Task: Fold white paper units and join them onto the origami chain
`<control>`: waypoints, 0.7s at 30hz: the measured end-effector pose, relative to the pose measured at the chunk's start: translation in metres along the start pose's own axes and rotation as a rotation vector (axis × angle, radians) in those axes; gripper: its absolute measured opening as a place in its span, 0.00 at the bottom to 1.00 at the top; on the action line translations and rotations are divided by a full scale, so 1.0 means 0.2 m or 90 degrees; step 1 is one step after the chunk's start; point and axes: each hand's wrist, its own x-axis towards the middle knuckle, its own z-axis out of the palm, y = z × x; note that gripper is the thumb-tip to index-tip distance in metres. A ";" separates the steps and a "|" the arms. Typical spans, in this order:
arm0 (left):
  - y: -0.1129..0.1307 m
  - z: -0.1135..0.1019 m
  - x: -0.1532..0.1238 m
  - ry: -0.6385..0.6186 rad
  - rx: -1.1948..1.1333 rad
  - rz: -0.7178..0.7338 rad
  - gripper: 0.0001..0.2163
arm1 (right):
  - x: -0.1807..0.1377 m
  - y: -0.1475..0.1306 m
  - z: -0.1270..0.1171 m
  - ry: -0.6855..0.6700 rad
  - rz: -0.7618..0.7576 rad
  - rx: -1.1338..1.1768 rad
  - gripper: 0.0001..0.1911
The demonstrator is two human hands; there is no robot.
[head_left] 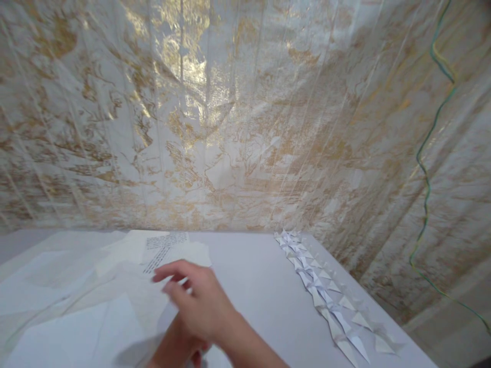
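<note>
My right hand (197, 301) reaches leftward over a loose pile of white paper sheets (76, 306) on the white table (253, 286). Its thumb and fingers are stretched out and apart, a little blurred, with nothing visible between them. The fingertips hover just below a sheet with printed text (163, 250). My left hand (174, 347) lies low at the bottom edge, mostly hidden under my right wrist, and its fingers barely show. Whether it holds a sheet I cannot tell.
A long row of several folded white paper pieces (322, 291) runs along the table's right edge. A shiny white-and-gold covering (230, 128) hangs behind the table. A green-yellow wire (425, 179) dangles at the right.
</note>
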 end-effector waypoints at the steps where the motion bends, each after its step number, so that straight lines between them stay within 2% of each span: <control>1: 0.00 0.01 0.00 0.001 -0.018 0.001 0.29 | 0.08 -0.11 -0.22 0.095 -0.003 0.008 0.14; 3: 0.01 0.02 0.00 0.001 -0.046 0.005 0.45 | 0.12 -0.23 -0.55 0.201 0.029 0.008 0.12; 5: 0.02 0.03 -0.01 -0.012 -0.065 0.004 0.50 | 0.05 -0.20 -0.69 0.234 0.121 0.020 0.11; 6: 0.02 0.03 -0.01 -0.021 -0.067 0.003 0.51 | -0.01 -0.15 -0.70 0.224 0.168 0.047 0.10; 8: 0.01 0.03 -0.02 -0.034 -0.056 0.003 0.50 | -0.10 -0.04 -0.64 0.180 0.227 0.113 0.11; 11: -0.03 0.04 -0.03 -0.028 -0.020 0.013 0.47 | -0.15 0.06 -0.49 0.138 0.232 0.191 0.13; 15: -0.11 0.06 -0.01 0.057 0.053 0.081 0.40 | -0.08 0.04 -0.41 0.137 0.208 0.252 0.13; 18: -0.15 0.06 0.01 0.125 0.118 0.145 0.37 | -0.06 0.00 -0.41 0.141 0.203 0.262 0.13; 21: -0.15 0.06 0.01 0.157 0.146 0.185 0.38 | -0.07 -0.02 -0.42 0.136 0.220 0.264 0.13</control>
